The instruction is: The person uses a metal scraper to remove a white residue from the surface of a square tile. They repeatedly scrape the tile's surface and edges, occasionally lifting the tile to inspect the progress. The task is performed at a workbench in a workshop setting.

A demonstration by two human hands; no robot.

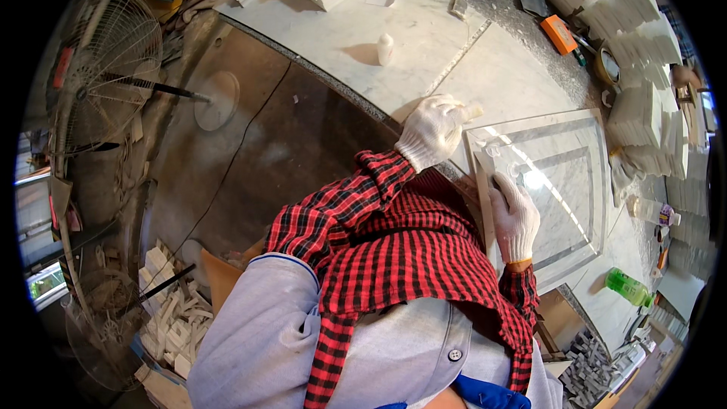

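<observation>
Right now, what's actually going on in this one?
A person in a red-and-black checked shirt has the gloved right hand at the left edge of a marble-patterned panel with grey bands. The gloved left hand is near the panel's upper-left corner, fingers bent; whether it holds anything is unclear. Beyond, a white bottle stands on the pale tabletop.

The red-and-black-checked left sleeve (326, 208) slants forward and rightward, the white knit-gloved left hand (433, 130) partly curled; the white knit-gloved right hand (516, 220) points fingers forward.
</observation>
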